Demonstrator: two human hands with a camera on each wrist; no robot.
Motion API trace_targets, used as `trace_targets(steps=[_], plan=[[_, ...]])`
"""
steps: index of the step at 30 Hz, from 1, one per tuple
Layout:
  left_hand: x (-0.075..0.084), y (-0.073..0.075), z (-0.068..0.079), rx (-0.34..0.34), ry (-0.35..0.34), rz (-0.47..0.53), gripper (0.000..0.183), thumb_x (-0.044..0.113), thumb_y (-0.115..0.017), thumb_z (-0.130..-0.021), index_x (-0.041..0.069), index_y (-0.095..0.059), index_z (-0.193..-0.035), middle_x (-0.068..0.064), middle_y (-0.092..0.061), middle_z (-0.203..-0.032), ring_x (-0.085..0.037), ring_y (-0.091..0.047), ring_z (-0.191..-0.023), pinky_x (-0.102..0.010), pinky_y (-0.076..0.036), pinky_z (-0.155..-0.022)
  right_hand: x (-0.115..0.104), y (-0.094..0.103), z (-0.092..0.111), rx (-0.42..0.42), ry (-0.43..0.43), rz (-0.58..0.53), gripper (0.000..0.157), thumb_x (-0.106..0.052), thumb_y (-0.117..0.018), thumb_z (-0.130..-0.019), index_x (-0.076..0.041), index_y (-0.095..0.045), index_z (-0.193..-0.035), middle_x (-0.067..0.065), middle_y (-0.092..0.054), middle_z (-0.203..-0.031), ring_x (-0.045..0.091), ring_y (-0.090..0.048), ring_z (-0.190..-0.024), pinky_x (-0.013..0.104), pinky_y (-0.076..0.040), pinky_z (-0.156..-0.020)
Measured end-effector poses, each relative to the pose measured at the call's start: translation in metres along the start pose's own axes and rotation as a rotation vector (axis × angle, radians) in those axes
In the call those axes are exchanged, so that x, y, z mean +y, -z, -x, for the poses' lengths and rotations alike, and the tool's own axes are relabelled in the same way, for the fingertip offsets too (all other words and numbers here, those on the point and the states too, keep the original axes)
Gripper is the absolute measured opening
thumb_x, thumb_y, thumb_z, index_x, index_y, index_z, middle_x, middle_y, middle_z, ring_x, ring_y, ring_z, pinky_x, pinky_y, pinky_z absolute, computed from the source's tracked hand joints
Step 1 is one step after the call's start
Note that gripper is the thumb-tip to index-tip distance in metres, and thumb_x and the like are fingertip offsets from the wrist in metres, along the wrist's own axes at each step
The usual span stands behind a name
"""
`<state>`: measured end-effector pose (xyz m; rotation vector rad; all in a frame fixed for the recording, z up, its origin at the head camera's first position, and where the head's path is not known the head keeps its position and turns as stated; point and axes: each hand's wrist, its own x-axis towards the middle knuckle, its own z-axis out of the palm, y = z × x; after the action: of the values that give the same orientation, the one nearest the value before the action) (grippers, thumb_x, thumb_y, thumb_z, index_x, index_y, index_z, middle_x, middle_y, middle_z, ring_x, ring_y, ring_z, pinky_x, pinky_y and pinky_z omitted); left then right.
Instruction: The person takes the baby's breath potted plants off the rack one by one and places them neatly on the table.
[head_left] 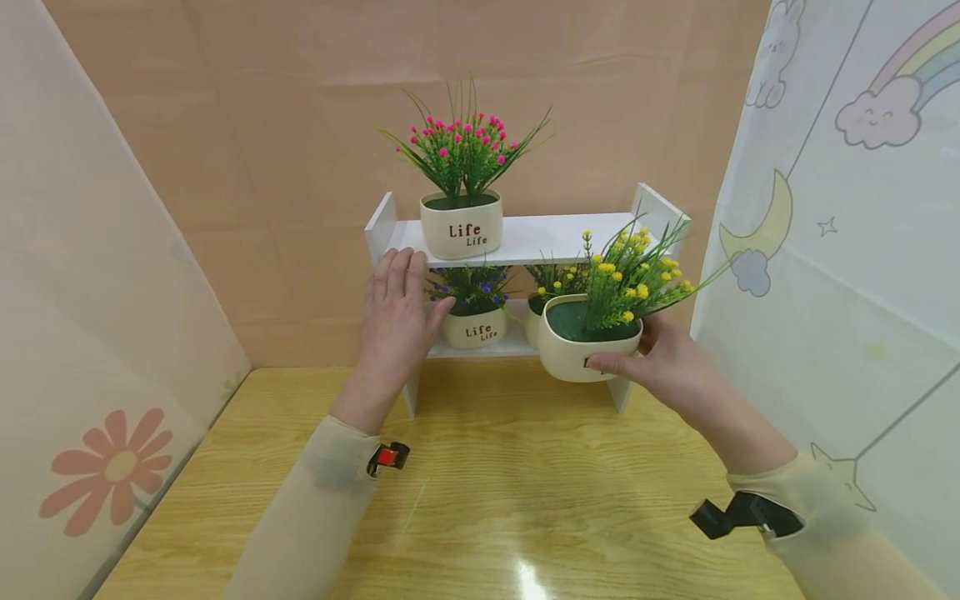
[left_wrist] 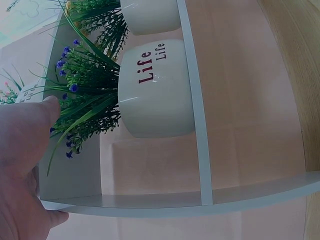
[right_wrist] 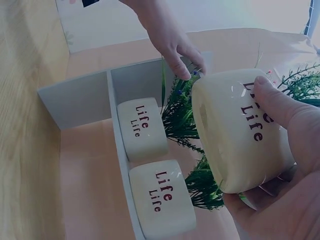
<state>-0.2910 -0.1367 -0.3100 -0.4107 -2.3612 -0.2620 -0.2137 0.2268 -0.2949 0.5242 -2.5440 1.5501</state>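
Note:
My right hand (head_left: 671, 362) holds a cream pot (head_left: 573, 354) with yellow flowers (head_left: 637, 271), its thumb over the lettered front and fingers behind. The pot is raised in front of the right part of a white two-tier shelf (head_left: 558, 237), tilted slightly. My left hand (head_left: 397, 312) rests at the shelf's upper left corner, fingers extended and thumb spread toward the purple-flowered pot (head_left: 476, 329) on the lower tier. Beside that pot, another yellow-flowered pot (right_wrist: 162, 200) is partly hidden behind the held one in the head view. A pink-flowered pot (head_left: 461, 229) sits on the upper tier, left side.
The shelf stands on a wood-grain table (head_left: 480, 475) against a peach backdrop (head_left: 300, 167). Upright side panels (head_left: 660, 212) edge the upper tier. A patterned white sheet (head_left: 847, 275) hangs on the right, and a pale sheet with a flower print (head_left: 112, 317) on the left.

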Motion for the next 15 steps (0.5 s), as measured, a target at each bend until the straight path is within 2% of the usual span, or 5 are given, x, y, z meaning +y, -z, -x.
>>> trace_targets(steps=[8,10,13,15], plan=[[0.001,0.001,-0.001,-0.028,0.014,-0.01,0.081,0.047,-0.069,-0.109,0.002,-0.03,-0.164,-0.022,-0.033,-0.166,-0.041,-0.021,-0.163,-0.054,-0.02,-0.133,0.014,-0.008,0.008,-0.003,0.002,-0.018,0.092,-0.02,-0.091,-0.095,-0.018,-0.037,-0.17,0.006,-0.054,-0.161,0.032,-0.052,-0.148,0.021,-0.052,-0.102],[0.002,0.002,-0.001,-0.033,0.019,-0.009,0.08,0.046,-0.068,-0.11,0.002,-0.03,-0.164,-0.022,-0.032,-0.166,-0.041,-0.021,-0.163,-0.055,-0.02,-0.133,0.017,-0.009,0.01,0.002,-0.004,0.004,0.092,-0.022,-0.092,-0.095,-0.018,-0.038,-0.17,0.007,-0.055,-0.16,0.033,-0.053,-0.147,0.028,-0.052,-0.105],[0.002,0.002,-0.001,-0.043,0.022,-0.009,0.079,0.045,-0.068,-0.11,0.002,-0.029,-0.164,-0.022,-0.032,-0.166,-0.041,-0.02,-0.163,-0.054,-0.02,-0.133,0.021,-0.011,0.014,0.009,-0.037,0.061,0.095,-0.03,-0.092,-0.094,-0.017,-0.038,-0.17,0.012,-0.057,-0.159,0.038,-0.054,-0.147,0.046,-0.052,-0.11],[0.001,0.002,-0.001,-0.043,0.022,-0.012,0.079,0.045,-0.068,-0.11,0.002,-0.03,-0.164,-0.023,-0.033,-0.166,-0.041,-0.021,-0.163,-0.054,-0.019,-0.133,0.023,-0.012,0.017,0.011,-0.056,0.101,0.097,-0.036,-0.093,-0.093,-0.018,-0.038,-0.171,0.014,-0.059,-0.157,0.04,-0.056,-0.145,0.052,-0.053,-0.107]])
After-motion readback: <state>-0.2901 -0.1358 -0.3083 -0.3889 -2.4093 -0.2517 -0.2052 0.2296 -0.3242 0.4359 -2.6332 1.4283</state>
